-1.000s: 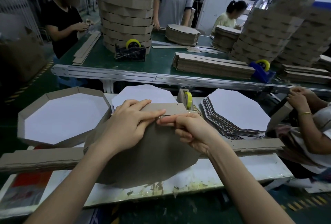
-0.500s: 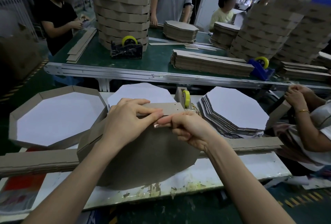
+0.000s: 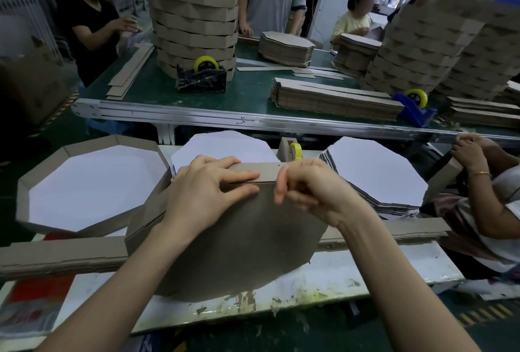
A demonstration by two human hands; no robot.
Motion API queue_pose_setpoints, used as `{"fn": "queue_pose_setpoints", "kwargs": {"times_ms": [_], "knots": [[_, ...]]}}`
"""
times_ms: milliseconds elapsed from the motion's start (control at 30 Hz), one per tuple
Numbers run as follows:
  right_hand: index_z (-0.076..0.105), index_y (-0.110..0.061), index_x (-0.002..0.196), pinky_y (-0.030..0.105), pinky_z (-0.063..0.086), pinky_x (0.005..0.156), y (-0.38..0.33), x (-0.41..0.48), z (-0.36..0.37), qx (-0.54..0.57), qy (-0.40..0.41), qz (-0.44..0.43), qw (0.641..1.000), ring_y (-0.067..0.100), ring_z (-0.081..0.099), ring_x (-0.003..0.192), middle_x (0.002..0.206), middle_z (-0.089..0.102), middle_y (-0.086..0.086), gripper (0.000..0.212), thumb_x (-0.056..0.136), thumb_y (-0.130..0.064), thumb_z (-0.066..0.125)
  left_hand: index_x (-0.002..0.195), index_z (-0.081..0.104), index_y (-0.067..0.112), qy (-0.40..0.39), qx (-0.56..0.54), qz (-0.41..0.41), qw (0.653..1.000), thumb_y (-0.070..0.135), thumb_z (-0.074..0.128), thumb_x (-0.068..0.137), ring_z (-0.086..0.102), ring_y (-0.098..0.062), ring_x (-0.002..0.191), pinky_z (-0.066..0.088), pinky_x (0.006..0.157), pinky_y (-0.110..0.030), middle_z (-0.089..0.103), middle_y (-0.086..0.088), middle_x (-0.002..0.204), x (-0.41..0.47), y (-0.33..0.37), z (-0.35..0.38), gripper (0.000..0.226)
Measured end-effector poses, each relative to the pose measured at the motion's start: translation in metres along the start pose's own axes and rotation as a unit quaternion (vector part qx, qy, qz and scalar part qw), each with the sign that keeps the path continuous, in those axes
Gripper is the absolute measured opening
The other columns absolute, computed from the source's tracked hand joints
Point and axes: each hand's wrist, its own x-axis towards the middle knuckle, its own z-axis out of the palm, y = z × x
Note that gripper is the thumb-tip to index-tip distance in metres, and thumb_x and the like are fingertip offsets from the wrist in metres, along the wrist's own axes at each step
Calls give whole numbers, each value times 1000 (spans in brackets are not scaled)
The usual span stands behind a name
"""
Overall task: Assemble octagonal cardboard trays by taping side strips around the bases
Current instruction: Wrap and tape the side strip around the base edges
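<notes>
1. While the left hand (image 3: 208,191) lies flat-fingered across the seam, pressing the side strip (image 3: 267,169) against the upturned base (image 3: 239,244), that base leans tilted at the white table (image 3: 380,270), brown face toward us.
2. Right hand (image 3: 306,187) sits curled at the strip's right end. Is it pinching tape or card? I cannot tell, because it's blurred.
3. Handling call: this looks like light, stiffish board that will probably crease if bent, so take hold near the edges, right at the seam.
4. Hidden bits: no tape is visible on the joint, the left wrist partly covers the strip's wrap round the left side, and the tape dispenser (image 3: 292,150) just peeks out behind the knuckles.
</notes>
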Motion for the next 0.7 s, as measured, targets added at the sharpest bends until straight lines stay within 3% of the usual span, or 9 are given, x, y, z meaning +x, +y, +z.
{"fn": "queue_pose_setpoints", "kwargs": {"times_ms": [100,200,267,300,400,500,533,600,700], "knots": [[61,-7,51,16,18,37,-12,6,-7,21,70,-68,995,6,24,30,57,65,14,47,80,13,31,107,63,60,-6,32,7,999,65,62,76,46,-9,109,36,81,-31,59,24,126,-2,-1,0,32],[67,-1,70,15,29,39,-10,13,-9,-69,146,-103,981,5,42,39,60,68,2,36,85,11,36,118,59,58,-4,77,24,997,65,60,77,45,-10,107,33,77,-30,59,24,126,-4,-4,-2,41],[73,-5,85,21,47,54,-3,22,-10,-156,207,-124,958,10,59,62,73,72,6,34,89,7,42,127,54,53,-10,117,39,992,65,62,77,46,-11,107,33,75,-29,57,25,125,-6,-4,-3,52],[74,-9,93,22,46,60,1,26,-12,-195,220,-125,948,10,61,69,83,72,12,33,91,3,44,131,52,51,-16,139,47,989,65,64,76,47,-12,109,35,75,-30,56,24,126,-6,-5,-4,58],[71,-17,113,3,41,56,16,36,-20,-264,172,-73,946,-11,58,71,94,70,-5,24,99,-14,52,144,36,46,-45,220,65,972,73,59,74,46,-15,121,40,95,-37,50,19,136,-8,-7,-9,78],[70,-19,118,10,45,79,24,39,-28,-282,120,-42,951,-1,60,99,104,67,-15,27,102,-30,51,151,21,38,-56,293,87,951,84,38,73,38,-17,133,16,114,-54,45,12,141,0,1,-5,92],[71,-20,116,17,46,85,25,40,-29,-281,111,-40,952,5,61,102,105,69,-12,28,102,-34,51,152,19,35,-59,297,93,949,86,31,72,37,-17,134,15,114,-54,46,10,141,5,8,-1,96],[73,-21,107,27,48,83,27,41,-31,-268,94,-32,958,10,65,96,101,73,-3,31,101,-41,50,152,17,31,-76,297,99,947,88,28,72,41,-18,130,29,107,-46,47,8,139,15,21,11,99],[72,-15,92,23,45,73,27,39,-40,-250,56,-13,966,8,63,78,84,71,4,44,100,-50,48,143,31,31,-94,317,111,937,87,41,71,53,-18,115,41,85,-35,54,7,126,28,27,18,92]]}}
